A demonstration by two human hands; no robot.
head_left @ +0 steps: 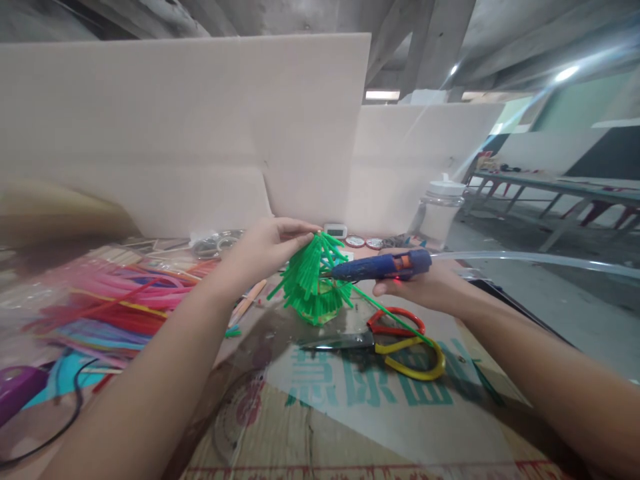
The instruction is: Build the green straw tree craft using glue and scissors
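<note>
A small cone-shaped tree of green pipe cleaners (306, 277) stands upright on the table in front of me. My left hand (273, 245) pinches its top between thumb and fingers. In my right hand (425, 287) is a blue glue gun (373, 268), its nozzle pointing left against or very near the tree's side; a clear glue stick (530, 259) runs out of its back. Just below lies a pair of scissors (350, 341) with one red and one yellow handle loop. A loose green pipe cleaner (387, 310) crosses the handles.
Bundles of colourful pipe cleaners (130, 300) in plastic lie at the left. A purple device (20, 393) with a black cord is at the lower left. Behind stand a small digital display (335, 231), a clear bottle (440, 213) and white boards (190, 127).
</note>
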